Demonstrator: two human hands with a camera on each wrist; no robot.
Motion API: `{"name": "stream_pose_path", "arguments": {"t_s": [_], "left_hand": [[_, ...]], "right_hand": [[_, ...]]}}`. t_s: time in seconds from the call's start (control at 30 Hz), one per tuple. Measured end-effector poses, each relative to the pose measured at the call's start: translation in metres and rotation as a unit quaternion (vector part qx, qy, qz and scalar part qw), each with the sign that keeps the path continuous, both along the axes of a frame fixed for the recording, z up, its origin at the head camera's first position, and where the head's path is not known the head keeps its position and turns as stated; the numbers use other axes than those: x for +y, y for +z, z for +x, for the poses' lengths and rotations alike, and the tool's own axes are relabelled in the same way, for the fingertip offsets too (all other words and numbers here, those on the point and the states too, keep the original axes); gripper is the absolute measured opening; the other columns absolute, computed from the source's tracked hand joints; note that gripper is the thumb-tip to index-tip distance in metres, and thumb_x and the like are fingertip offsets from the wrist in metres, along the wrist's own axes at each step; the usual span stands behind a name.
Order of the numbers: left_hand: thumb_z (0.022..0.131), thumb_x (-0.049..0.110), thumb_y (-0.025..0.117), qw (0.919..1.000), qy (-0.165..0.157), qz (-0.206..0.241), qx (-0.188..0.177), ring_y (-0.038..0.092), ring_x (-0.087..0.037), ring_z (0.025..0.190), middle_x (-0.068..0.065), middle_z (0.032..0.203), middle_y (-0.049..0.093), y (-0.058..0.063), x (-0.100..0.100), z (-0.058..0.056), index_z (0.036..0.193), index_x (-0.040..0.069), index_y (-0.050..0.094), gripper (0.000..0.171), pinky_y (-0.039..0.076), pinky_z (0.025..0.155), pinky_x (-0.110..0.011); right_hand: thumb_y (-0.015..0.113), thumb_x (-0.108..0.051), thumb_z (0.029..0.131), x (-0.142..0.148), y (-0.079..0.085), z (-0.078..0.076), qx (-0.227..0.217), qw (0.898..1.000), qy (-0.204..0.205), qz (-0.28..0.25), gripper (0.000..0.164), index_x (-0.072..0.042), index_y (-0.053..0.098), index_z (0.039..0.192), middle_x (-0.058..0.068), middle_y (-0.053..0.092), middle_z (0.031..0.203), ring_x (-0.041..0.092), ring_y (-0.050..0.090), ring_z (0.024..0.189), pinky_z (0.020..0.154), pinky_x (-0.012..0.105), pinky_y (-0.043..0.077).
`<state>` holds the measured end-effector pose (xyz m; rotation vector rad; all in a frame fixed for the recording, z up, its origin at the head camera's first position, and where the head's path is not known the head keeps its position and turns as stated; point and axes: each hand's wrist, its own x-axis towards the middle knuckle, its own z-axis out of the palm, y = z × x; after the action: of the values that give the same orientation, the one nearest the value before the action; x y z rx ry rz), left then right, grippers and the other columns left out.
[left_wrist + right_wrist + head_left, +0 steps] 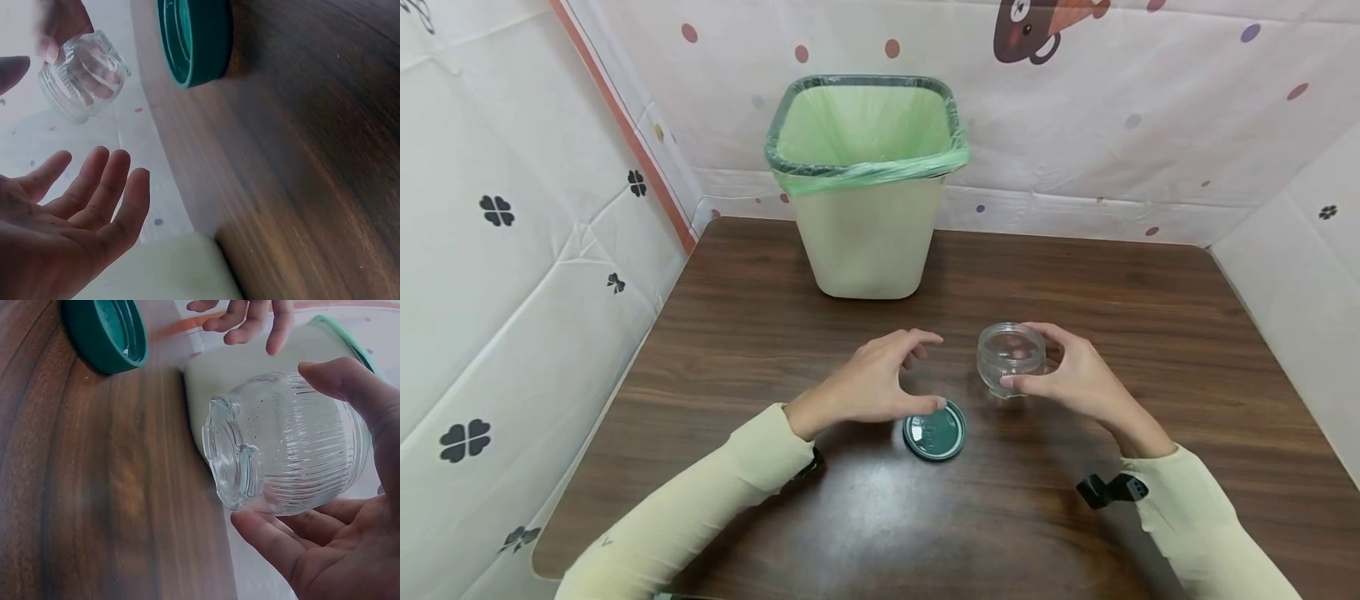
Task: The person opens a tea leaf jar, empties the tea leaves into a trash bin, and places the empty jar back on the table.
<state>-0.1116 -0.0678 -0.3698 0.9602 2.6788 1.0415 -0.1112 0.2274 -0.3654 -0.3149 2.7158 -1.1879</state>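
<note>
My right hand (1075,375) holds a small clear glass jar (1011,354) between thumb and fingers. In the right wrist view, ribbed sides and a footed base show on the jar (287,444), which is raised off the table. No cover sits on its mouth. A dark green round lid (935,433) lies flat on the wood, left of the jar and nearer to me. Over the lid's far left edge hovers my left hand (880,379), fingers spread and thumb apart, holding nothing. The left wrist view shows this hand's loosely bent fingers (115,194) near the jar.
A pale bin (872,233) lined with a green bag (880,173) stands at the back of the brown wooden table (737,333). White patterned cloth (1075,125) hangs behind it and along both sides.
</note>
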Motion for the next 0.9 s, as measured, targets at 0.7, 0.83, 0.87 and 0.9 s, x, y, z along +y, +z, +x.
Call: {"name": "stream_pose_path", "arguments": {"t_s": [0.7, 0.83, 0.87, 0.9], "left_hand": [[0.066, 0.063, 0.066, 0.9923, -0.071, -0.101, -0.003, 0.048, -0.008, 0.089, 0.001, 0.109, 0.052, -0.015, 0.018, 0.01, 0.136, 0.028, 0.041, 0.082, 0.047, 0.071, -0.029], [0.065, 0.062, 0.068, 0.9899, -0.082, -0.115, -0.006, 0.045, -0.006, 0.085, 0.002, 0.108, 0.05, -0.017, 0.021, 0.012, 0.137, 0.027, 0.041, 0.084, 0.046, 0.067, -0.027], [0.064, 0.062, 0.069, 0.9895, -0.085, -0.117, -0.008, 0.044, -0.006, 0.085, 0.002, 0.108, 0.05, -0.017, 0.021, 0.012, 0.137, 0.027, 0.042, 0.085, 0.046, 0.066, -0.026], [0.064, 0.062, 0.069, 0.9891, -0.087, -0.119, -0.01, 0.044, -0.006, 0.085, 0.001, 0.108, 0.05, -0.017, 0.022, 0.012, 0.136, 0.026, 0.042, 0.085, 0.046, 0.066, -0.027]], "right_hand": [[0.08, -0.043, 0.067, 0.002, -0.015, 0.003, -0.019, 1.0, 0.0, -0.02, 0.079, -0.015, 0.045, 0.132, 0.009, 0.058, 0.113, 0.021, 0.055, 0.1, 0.077, 0.045, 0.049], [0.08, -0.044, 0.067, 0.003, -0.018, 0.002, -0.025, 0.999, 0.0, -0.021, 0.079, -0.016, 0.045, 0.132, 0.009, 0.058, 0.115, 0.022, 0.053, 0.104, 0.079, 0.047, 0.049], [0.08, -0.044, 0.067, 0.003, -0.019, 0.002, -0.026, 0.999, 0.001, -0.022, 0.079, -0.017, 0.044, 0.132, 0.009, 0.058, 0.115, 0.022, 0.053, 0.104, 0.079, 0.047, 0.049], [0.08, -0.044, 0.067, 0.003, -0.02, 0.003, -0.027, 0.999, 0.002, -0.022, 0.08, -0.016, 0.044, 0.133, 0.009, 0.058, 0.115, 0.023, 0.053, 0.105, 0.079, 0.047, 0.049]]}}
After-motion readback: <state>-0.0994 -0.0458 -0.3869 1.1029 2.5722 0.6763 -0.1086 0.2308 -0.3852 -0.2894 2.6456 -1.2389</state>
